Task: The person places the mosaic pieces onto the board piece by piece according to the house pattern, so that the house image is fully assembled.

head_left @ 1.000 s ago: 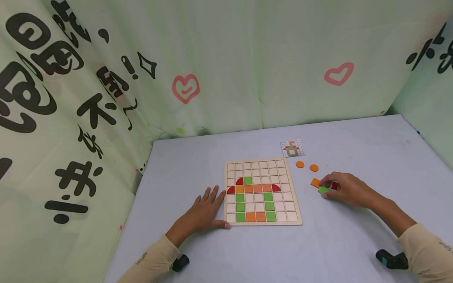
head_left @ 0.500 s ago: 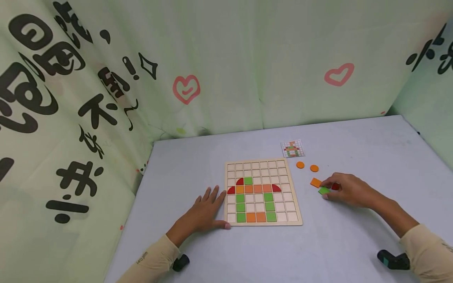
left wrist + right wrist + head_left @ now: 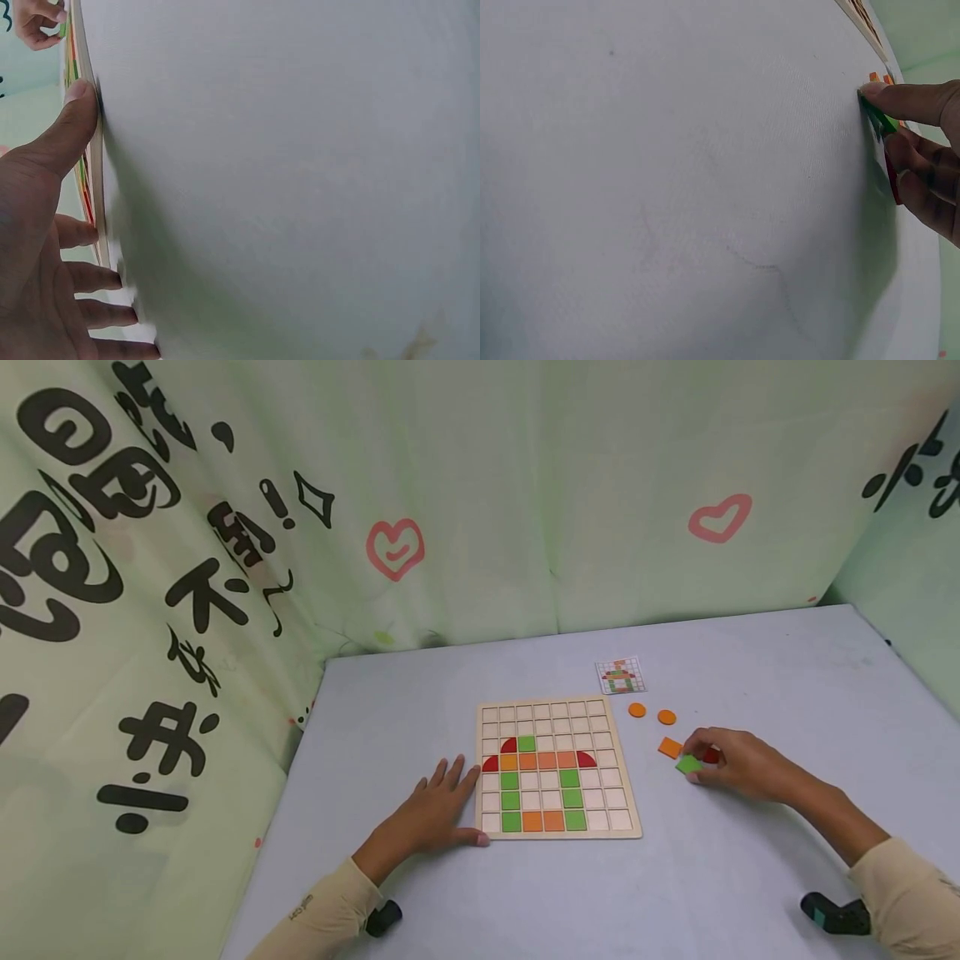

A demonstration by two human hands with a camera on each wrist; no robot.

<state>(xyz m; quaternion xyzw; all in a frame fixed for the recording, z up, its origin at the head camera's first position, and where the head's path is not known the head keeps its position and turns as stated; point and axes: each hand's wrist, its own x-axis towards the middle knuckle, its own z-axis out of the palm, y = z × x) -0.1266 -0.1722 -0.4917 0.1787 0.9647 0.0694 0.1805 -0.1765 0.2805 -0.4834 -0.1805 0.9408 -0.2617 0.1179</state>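
A wooden grid board (image 3: pixel 600 797) lies flat on the table, with green, orange and red tiles set in several of its cells. My left hand (image 3: pixel 431 814) rests at the board's left side, fingers spread and thumb on its near-left corner; the left wrist view shows the thumb on the board's edge (image 3: pixel 94 172). To the right of the board, my right hand (image 3: pixel 738 764) pinches a green square tile (image 3: pixel 687 764) between thumb and fingers. In the right wrist view the green tile (image 3: pixel 880 114) is tilted. A red tile (image 3: pixel 711 755) sits partly hidden behind those fingers.
An orange square tile (image 3: pixel 670 747) lies just beside the right fingertips. Two orange round tiles (image 3: pixel 637 710) lie farther back. Behind the board's far right corner is a small pattern card (image 3: pixel 621 675). A pale curtain (image 3: pixel 555 510) hangs behind the table.
The green tile has shifted very slightly right and lifted a little at my right fingertips, clearing the orange square slightly. My left hand and the board hold still.
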